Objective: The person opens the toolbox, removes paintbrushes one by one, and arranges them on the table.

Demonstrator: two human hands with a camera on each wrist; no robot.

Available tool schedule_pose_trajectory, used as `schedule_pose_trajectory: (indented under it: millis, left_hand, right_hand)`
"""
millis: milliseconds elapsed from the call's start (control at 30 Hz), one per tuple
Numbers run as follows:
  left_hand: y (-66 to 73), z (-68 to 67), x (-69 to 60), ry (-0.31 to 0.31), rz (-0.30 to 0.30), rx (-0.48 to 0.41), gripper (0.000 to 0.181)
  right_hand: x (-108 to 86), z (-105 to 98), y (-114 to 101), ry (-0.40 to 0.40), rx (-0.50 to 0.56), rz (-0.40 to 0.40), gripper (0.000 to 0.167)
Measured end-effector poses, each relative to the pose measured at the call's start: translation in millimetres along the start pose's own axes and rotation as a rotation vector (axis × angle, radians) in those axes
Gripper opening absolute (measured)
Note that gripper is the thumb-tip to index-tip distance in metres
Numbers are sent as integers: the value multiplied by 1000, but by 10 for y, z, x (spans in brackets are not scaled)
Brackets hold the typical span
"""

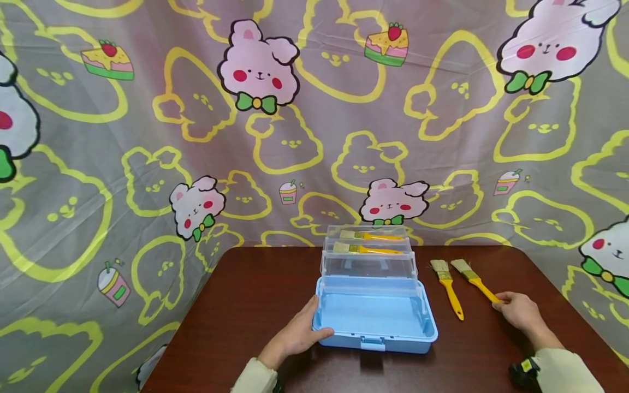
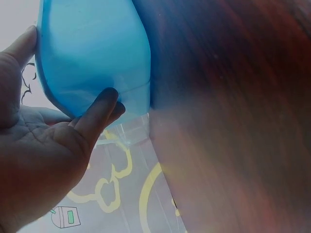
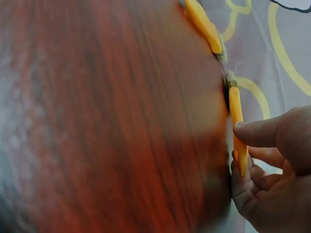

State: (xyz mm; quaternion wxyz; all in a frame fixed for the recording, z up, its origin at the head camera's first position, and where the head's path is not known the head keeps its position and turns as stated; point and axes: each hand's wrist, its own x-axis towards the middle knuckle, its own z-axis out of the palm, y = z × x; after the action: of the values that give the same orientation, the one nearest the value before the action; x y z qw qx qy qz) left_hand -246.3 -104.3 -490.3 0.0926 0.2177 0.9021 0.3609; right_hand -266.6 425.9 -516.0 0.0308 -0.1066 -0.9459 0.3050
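Observation:
A light-blue toolbox [image 1: 373, 345] with clear trays [image 1: 368, 267] raised at its back stands open on the table. My left hand [image 1: 297, 330] holds its front left corner. In the left wrist view, the thumb lies at the rim and the fingers [image 2: 104, 109] press the outer side of the blue wall. To the right of the box, my right hand [image 1: 522, 314] pinches the handle end of a paintbrush [image 1: 476, 281] with a yellow handle and pale bristles. Thumb and fingers meet on that handle in the right wrist view. A second paintbrush [image 1: 449, 289] lies between box and hand.
Two more yellow-handled paintbrushes lie in the clear trays, one on the upper tier [image 1: 378, 237] and one below it [image 1: 368, 249]. The dark wooden table [image 1: 236, 305] ends at a patterned curtain [image 1: 295, 136] behind and on both sides.

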Motion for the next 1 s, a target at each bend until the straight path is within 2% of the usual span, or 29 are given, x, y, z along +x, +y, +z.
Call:
schedule_pose_trajectory:
  millis: [367, 633, 1000]
  left_hand:
    - [36, -13, -13, -19, -37, -24, 94]
    - [25, -11, 2, 10, 11, -14, 93]
    - [11, 11, -4, 12, 9, -12, 94]
  right_hand:
    - [-28, 1, -46, -17, -34, 12, 43]
    - [-19, -4, -55, -60, -19, 0, 52]
    - [-70, -26, -100, -105, 14, -31, 46]
